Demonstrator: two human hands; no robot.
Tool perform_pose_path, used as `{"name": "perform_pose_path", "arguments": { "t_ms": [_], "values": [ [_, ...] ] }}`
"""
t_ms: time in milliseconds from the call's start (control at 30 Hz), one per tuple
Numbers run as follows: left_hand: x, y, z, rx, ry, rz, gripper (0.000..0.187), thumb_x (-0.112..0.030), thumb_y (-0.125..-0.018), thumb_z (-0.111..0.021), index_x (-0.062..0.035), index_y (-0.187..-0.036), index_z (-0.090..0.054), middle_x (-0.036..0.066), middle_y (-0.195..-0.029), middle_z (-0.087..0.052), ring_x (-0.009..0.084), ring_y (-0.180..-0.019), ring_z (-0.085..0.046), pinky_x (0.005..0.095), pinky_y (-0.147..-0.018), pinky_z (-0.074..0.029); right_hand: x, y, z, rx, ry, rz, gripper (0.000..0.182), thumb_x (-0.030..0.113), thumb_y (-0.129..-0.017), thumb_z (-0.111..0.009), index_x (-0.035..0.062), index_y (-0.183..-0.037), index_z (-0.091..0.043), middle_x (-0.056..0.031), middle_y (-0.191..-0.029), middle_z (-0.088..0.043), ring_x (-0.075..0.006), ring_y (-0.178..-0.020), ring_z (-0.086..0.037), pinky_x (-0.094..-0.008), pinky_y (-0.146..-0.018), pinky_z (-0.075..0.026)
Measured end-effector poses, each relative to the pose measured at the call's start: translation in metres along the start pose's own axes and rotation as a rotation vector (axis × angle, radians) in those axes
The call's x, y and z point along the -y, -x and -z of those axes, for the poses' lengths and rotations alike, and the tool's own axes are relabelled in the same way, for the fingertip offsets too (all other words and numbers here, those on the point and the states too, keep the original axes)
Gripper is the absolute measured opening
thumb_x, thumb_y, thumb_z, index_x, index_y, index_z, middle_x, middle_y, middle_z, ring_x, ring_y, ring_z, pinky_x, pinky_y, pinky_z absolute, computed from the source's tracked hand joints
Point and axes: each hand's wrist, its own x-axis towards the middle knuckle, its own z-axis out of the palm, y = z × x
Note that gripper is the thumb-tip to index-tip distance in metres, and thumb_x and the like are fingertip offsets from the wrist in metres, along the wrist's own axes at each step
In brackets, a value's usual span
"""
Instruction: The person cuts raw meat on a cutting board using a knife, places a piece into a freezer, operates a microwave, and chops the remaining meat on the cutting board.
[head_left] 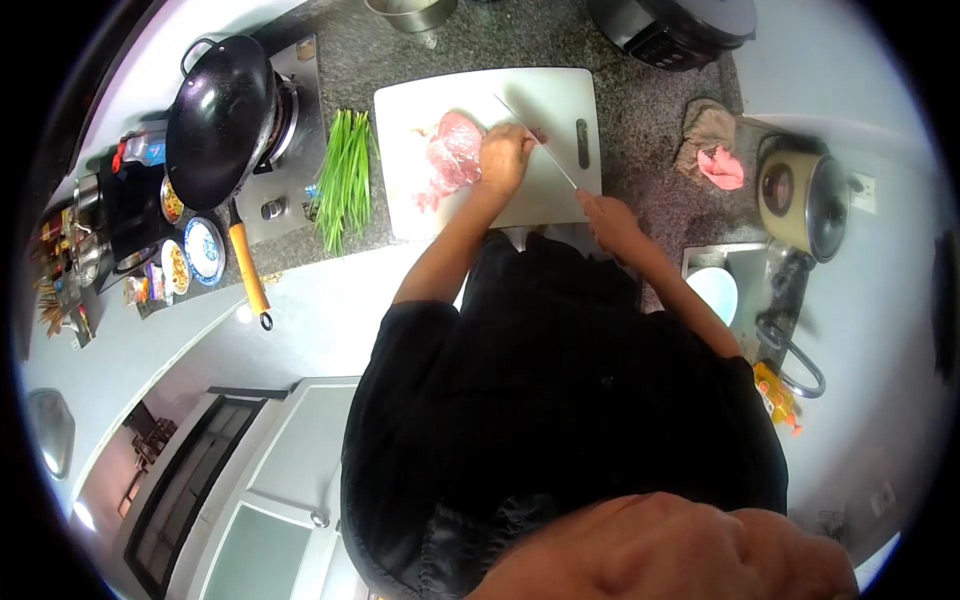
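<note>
A slab of raw pink meat lies on the left half of a white cutting board, with smaller bits at its lower edge. My right hand is closed round the handle of a knife at the board's lower right. The thin blade slants up and left across the board. My left hand is beside the meat, its fingers curled together with the tips close to the blade. What those fingertips hold, if anything, is hidden. A small dark reddish bit shows by them.
Green chives lie left of the board. Further left, a black wok sits on the stove, its wooden handle pointing out. A cooker, cloths, a beige pot and a sink bowl stand rightward.
</note>
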Motion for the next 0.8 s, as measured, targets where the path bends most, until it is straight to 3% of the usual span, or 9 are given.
{"name": "perform_pose_path", "arguments": {
  "t_ms": [200, 333, 400, 533, 567, 733, 767, 800],
  "values": [
    [0.002, -0.002, -0.005, -0.001, 0.106, 0.048, 0.009, -0.015, -0.075, -0.072, -0.0092, -0.081, -0.068, 0.01, -0.079, -0.063, 0.0314, -0.08, -0.06, 0.0431, -0.072, -0.048, 0.032, -0.035, -0.004, -0.04, 0.038, 0.143, 0.075, 0.057, -0.099, -0.035, -0.0103, -0.083, -0.065, -0.0348, -0.084, -0.061, -0.049, -0.087, -0.061, -0.0513, -0.079, -0.045],
    [0.005, -0.002, -0.002, -0.012, 0.042, 0.065, 0.009, -0.017, -0.076, -0.072, -0.0092, -0.077, -0.068, 0.01, -0.078, -0.063, 0.0311, -0.08, -0.061, 0.0433, -0.072, -0.048, 0.037, -0.08, -0.017, -0.03, -0.001, 0.115, 0.074, 0.057, -0.099, -0.035, -0.0096, -0.083, -0.065, -0.0349, -0.082, -0.06, -0.0486, -0.085, -0.061, -0.0515, -0.078, -0.046],
    [0.008, -0.004, -0.003, 0.004, 0.013, 0.085, 0.009, -0.017, -0.076, -0.071, -0.0093, -0.076, -0.068, 0.01, -0.078, -0.063, 0.031, -0.08, -0.061, 0.0432, -0.072, -0.048, 0.018, -0.088, -0.015, -0.062, 0.132, 0.28, 0.072, 0.055, -0.099, -0.037, -0.0087, -0.082, -0.066, -0.0347, -0.083, -0.061, -0.0484, -0.085, -0.062, -0.0514, -0.078, -0.046],
    [0.006, -0.003, -0.001, 0.025, -0.007, 0.087, 0.009, -0.017, -0.077, -0.072, -0.0101, -0.081, -0.069, 0.011, -0.08, -0.064, 0.0318, -0.081, -0.061, 0.0432, -0.072, -0.049, 0.016, -0.025, -0.002, -0.122, 0.084, 0.185, 0.07, 0.054, -0.099, -0.039, -0.0078, -0.081, -0.066, -0.0338, -0.084, -0.062, -0.0481, -0.087, -0.062, -0.051, -0.078, -0.047],
    [0.008, -0.003, 0.0, 0.052, -0.005, 0.085, 0.01, -0.016, -0.078, -0.073, -0.0113, -0.086, -0.071, 0.011, -0.083, -0.065, 0.0326, -0.083, -0.062, 0.0435, -0.073, -0.049, 0.003, -0.019, -0.002, -0.099, 0.101, 0.188, 0.069, 0.053, -0.099, -0.039, -0.0077, -0.083, -0.067, -0.0332, -0.086, -0.063, -0.048, -0.088, -0.062, -0.0509, -0.079, -0.047],
    [-0.005, -0.009, 0.012, 0.029, 0.077, 0.082, 0.007, -0.016, -0.078, -0.071, -0.0138, -0.083, -0.073, 0.009, -0.082, -0.065, 0.0308, -0.08, -0.062, 0.0432, -0.072, -0.049, -0.009, -0.017, 0.001, -0.017, 0.185, 0.105, 0.067, 0.052, -0.099, -0.039, -0.0078, -0.087, -0.067, -0.0327, -0.09, -0.063, -0.0483, -0.091, -0.061, -0.0512, -0.082, -0.047],
    [-0.006, -0.007, 0.011, 0.015, 0.088, 0.079, 0.005, -0.017, -0.077, -0.07, -0.0161, -0.08, -0.074, 0.008, -0.082, -0.065, 0.0293, -0.078, -0.061, 0.043, -0.071, -0.048, -0.006, -0.025, -0.001, -0.031, 0.242, 0.267, 0.069, 0.053, -0.099, -0.038, -0.0083, -0.087, -0.067, -0.0331, -0.09, -0.063, -0.0489, -0.091, -0.061, -0.0515, -0.082, -0.047],
    [-0.003, -0.005, 0.009, 0.026, 0.083, 0.082, 0.005, -0.017, -0.077, -0.07, -0.0161, -0.08, -0.074, 0.008, -0.082, -0.065, 0.0293, -0.078, -0.061, 0.043, -0.071, -0.048, 0.005, -0.037, -0.008, -0.048, 0.223, 0.272, 0.071, 0.054, -0.099, -0.037, -0.0086, -0.086, -0.067, -0.033, -0.089, -0.063, -0.0491, -0.089, -0.061, -0.0515, -0.082, -0.047]
  ]
}}
